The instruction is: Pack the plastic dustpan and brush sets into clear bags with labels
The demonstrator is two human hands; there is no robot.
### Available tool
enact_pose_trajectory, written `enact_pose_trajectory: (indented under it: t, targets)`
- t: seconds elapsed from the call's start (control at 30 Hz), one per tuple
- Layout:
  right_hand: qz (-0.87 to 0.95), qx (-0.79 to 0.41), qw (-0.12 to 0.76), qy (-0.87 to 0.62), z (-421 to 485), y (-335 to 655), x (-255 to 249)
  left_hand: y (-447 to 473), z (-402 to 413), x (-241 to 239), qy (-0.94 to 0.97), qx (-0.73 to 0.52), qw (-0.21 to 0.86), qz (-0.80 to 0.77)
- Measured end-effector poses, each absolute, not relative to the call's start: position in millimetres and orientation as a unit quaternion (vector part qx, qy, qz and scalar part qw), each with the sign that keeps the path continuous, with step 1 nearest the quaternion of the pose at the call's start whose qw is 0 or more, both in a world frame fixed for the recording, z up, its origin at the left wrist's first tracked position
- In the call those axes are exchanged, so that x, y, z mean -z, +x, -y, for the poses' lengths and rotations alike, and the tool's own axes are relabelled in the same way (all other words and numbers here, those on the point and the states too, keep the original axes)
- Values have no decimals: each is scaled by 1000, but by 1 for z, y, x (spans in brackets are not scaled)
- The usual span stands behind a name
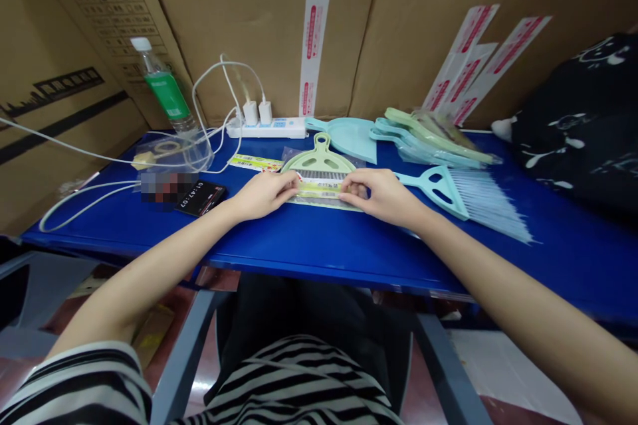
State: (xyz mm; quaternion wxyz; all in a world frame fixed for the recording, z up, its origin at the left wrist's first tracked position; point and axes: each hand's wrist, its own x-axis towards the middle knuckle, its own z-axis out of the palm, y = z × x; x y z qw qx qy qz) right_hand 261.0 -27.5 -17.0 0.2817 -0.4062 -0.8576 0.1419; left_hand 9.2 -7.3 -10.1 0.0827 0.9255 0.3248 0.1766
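Between my two hands is a yellow and white printed label strip (321, 187), stretched across a green hand brush and dustpan set (323, 158) in clear plastic. My left hand (269, 194) pinches the strip's left end. At the other end, my right hand (381, 196) closes its thumb and fingers on it. Grey bristles show just above the strip, and the set lies flat with its handle pointing away from me. Another yellow label strip (256, 163) rests on the table, left of the set.
On the blue table (299, 239) are a blue dustpan (349, 136), a blue brush (448, 192), bagged green and blue sets (428, 136), a phone (202, 198), a power strip (289, 128) with white cables and a bottle (167, 89). Cardboard (249, 13) stands behind; a dark patterned bag (583, 119) sits right.
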Motion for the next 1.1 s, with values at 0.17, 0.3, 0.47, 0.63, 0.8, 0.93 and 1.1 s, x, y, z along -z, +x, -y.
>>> enact_pose_trajectory:
  t: [0.17,0.3,0.47,0.63,0.8,0.93,1.1]
  targets:
    - [850,-128,299,-415,25,261,21,10,5,14,916,-225,12,-332]
    - [844,-108,309,-425,23,260,22,10,1,16,911,-226,-7,-345]
    - [834,-77,319,-444,20,260,22,12,0,19,902,-220,3,-371]
    - [818,-55,324,-472,17,266,25,12,-1,21,906,-219,-6,-362]
    - [817,-67,313,-480,13,267,28,14,-1,21,898,-222,-29,-380]
    - [821,-73,302,-479,12,265,27,16,-1,22,890,-224,-50,-394]
    - [825,-73,288,-480,13,265,26,16,-1,22,891,-211,-85,-392]
